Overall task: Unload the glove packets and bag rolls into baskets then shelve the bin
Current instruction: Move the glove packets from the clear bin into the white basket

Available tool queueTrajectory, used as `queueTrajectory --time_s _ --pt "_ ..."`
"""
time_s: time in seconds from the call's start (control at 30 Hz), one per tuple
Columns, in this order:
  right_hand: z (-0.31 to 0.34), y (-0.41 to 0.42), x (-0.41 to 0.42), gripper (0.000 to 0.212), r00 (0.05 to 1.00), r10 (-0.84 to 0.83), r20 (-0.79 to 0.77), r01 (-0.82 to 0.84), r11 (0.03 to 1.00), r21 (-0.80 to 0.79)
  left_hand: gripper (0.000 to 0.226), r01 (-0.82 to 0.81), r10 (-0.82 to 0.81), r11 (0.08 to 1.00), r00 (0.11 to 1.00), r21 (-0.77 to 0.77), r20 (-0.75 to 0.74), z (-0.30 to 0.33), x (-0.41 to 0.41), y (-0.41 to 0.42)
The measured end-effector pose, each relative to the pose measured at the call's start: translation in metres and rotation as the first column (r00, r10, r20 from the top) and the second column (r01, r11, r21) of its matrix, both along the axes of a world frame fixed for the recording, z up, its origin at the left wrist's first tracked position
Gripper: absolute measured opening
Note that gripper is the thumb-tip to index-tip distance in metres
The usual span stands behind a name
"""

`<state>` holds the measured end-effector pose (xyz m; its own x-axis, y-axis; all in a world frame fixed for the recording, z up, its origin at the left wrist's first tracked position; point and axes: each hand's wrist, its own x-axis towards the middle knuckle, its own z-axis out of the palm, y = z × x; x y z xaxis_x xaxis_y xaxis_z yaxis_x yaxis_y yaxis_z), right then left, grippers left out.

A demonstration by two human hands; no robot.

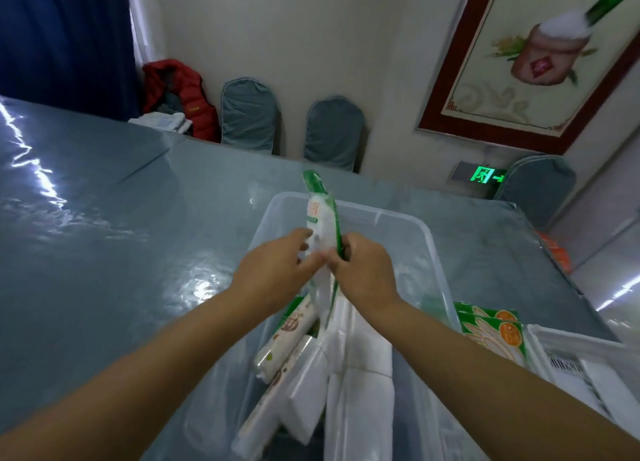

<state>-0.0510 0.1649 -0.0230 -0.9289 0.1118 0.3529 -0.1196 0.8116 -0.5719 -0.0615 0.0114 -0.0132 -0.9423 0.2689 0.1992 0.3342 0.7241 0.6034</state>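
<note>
Bin: clear plastic, on the desk straight ahead of the person. Near end holds bag rolls and white packs, lying lengthwise, leaning toward the far end; several remain to unload.

Basket: white, slatted, just beside the bin's right wall. Against its near-left corner, glove packets, green and orange print, stacked flat; whether they lie inside the basket or beside it cannot be told.

Left hand: forearm reaching in from lower left, over the bin's middle. Fingers curled, pinching the lower left edge of the held packet.

Right hand: forearm reaching in from lower right, level with the left hand, touching or nearly touching it. Fingers clenched round the packet's green right edge.

Held packet: green and white, slim, above the bin and clear of the contents. Long axis near upright, top tilted slightly away and to the left; the body rises above both hands, so both grip its lower end. Blurred, print unreadable.

Judgement: the basket lies to the right, so the right hand is the nearer carrier; the packet would need laying over from upright to flat on its way across the bin wall.
</note>
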Motion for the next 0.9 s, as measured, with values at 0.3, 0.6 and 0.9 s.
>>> queueTrajectory --time_s 0.3,0.6,0.9 --pt "0.061 0.058 0.042 0.040 0.944 0.214 -0.252 -0.216 0.976 0.021 0.016 0.011 -0.015 0.685 1.000 0.728 -0.002 0.064 0.012 0.075" --pt "0.087 0.211 0.067 0.051 0.992 -0.125 0.024 0.112 0.767 -0.632 0.016 0.040 -0.253 0.463 0.963 0.885 0.089 0.087 0.037 0.181" --pt "0.051 0.358 0.091 0.015 0.988 -0.048 0.146 0.135 0.729 -0.671 0.015 -0.084 -0.200 0.765 0.912 0.639 0.359 0.047 0.047 0.307"
